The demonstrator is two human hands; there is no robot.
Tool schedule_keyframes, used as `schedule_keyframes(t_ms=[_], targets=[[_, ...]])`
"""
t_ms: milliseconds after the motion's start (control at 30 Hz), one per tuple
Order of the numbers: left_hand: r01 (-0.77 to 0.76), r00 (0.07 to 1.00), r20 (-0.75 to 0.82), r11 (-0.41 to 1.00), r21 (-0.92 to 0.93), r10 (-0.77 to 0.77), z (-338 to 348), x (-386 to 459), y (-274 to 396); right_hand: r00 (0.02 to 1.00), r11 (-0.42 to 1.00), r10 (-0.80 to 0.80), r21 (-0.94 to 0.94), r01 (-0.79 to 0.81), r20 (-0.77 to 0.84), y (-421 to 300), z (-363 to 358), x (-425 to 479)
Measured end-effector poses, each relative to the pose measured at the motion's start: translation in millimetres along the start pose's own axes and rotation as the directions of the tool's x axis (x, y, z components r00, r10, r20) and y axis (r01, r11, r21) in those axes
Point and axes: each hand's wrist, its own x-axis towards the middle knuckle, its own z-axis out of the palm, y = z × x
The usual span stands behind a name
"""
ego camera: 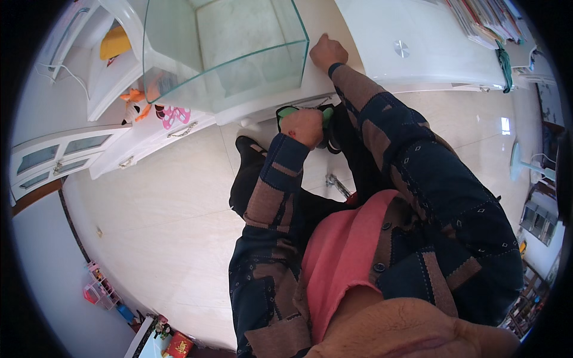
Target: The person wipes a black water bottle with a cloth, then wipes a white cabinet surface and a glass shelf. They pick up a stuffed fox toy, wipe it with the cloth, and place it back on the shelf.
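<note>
My left hand (302, 127) is closed around a green item (328, 115), perhaps a cloth, in front of the white furniture's edge. Dark material lies around it, and its full shape is hidden. To the right of an open-topped glass tank (233, 60), my right hand (329, 51) is over the light tabletop (313, 13), its fingers mostly curled and one fingertip pointing away from me. My palm is hidden, so what it may hold cannot be told. The tank's walls have green edges, and its inside looks cloudy.
A glossy white panel (380, 49) with a round metal disc (401, 49) adjoins the tabletop. Papers or books (488, 20) are stacked at the upper right. An orange plush toy (134, 106) and a pink spotted bow (174, 116) are beside the tank. Drawer handles (183, 129) project below.
</note>
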Motion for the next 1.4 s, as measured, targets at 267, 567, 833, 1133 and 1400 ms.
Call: schedule_keyframes(t_ms=[267,567,833,1133,1400], targets=[[-0.052,0.993,-0.111,0.999,-0.002,0.052,4,0,-3,0.998,0.999,0.010,-0.043,-0.008,0.060,-4,-3,-1],[-0.073,0.993,-0.099,0.997,-0.013,0.071,-3,-3,0,1.000,0.999,0.001,-0.051,-0.001,-0.001,0,3,4],[-0.088,0.991,-0.100,0.996,-0.021,0.086,1,-1,-1,1.000,0.999,-0.006,-0.048,0.006,-0.015,1,3,1],[-0.095,0.987,-0.128,0.995,-0.011,0.093,4,-1,-2,1.000,0.999,-0.002,-0.049,0.001,-0.014,1,3,1],[-0.097,0.992,-0.085,0.995,0.002,0.097,-3,-3,1,1.000,0.999,-0.005,-0.053,0.003,-0.029,1,5,2]])
